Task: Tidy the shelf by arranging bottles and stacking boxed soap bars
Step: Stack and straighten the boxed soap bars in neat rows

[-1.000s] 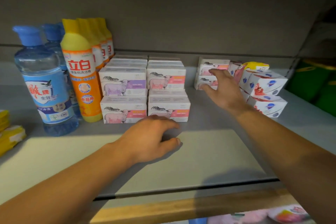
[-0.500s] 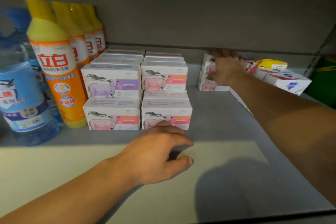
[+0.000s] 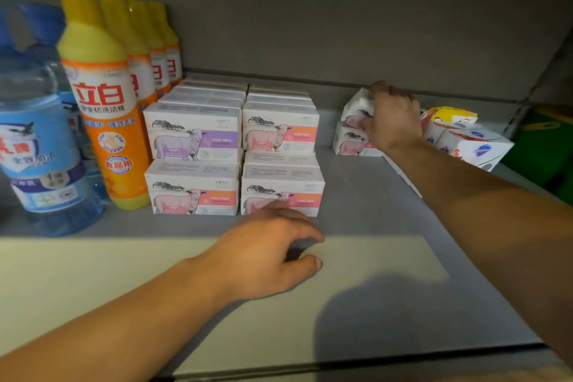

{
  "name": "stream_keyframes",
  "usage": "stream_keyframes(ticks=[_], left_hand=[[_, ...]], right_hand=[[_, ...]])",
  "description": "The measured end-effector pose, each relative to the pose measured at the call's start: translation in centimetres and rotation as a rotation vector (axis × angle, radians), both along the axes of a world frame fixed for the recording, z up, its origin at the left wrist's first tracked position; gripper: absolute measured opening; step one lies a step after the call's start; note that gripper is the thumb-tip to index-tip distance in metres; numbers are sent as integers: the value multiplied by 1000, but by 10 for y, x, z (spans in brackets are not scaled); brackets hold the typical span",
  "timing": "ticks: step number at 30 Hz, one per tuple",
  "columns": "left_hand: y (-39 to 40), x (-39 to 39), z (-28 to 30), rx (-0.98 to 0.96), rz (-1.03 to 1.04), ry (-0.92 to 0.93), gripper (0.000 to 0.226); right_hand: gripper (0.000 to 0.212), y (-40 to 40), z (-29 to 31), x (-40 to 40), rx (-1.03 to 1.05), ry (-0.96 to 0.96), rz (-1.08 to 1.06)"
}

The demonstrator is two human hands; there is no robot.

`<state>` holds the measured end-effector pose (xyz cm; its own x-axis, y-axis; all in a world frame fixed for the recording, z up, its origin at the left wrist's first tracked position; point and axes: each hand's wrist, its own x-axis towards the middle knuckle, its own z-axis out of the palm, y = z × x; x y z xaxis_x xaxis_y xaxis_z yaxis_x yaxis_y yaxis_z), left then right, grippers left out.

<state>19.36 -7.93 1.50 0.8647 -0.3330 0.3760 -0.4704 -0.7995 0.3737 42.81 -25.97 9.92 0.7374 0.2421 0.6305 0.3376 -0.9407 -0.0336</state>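
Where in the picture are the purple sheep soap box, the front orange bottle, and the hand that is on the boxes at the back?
purple sheep soap box [image 3: 193,133]: head view, front face.
front orange bottle [image 3: 105,121]: head view, label.
right hand [image 3: 391,116]: head view, back of the hand.

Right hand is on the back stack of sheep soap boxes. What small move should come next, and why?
Probably lift the top box clear and bring it toward the main stacks. The right hand already has its grip around that box, which sits tilted on the lower box, apart from the neat stacks. The left hand rests idle on the shelf.
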Motion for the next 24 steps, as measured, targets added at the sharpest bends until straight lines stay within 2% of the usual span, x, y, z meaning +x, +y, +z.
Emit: stream_keyframes(ticks=[5,8,12,16,19,21,24], left_hand=[[0,-8,12,-104,13,-18,41],[9,-16,26,-359,109,-92,38],[29,-19,44,-685,201,-203,34],[39,-18,54,-893,154,-143,29],[45,-16,56,-937,108,-83,23],[49,-16,57,-882,122,-79,23],[54,-14,56,-910,186,-100,21]], right_hand=[[61,-8,27,-64,269,-11,166],[60,-9,34,-107,375,37,318],[63,7,39,-155,329,135,495],[66,44,39,-182,240,281,641],[65,62,37,-187,296,335,696],[64,66,33,-184,361,388,718],[58,68,27,-178,394,386,761]])
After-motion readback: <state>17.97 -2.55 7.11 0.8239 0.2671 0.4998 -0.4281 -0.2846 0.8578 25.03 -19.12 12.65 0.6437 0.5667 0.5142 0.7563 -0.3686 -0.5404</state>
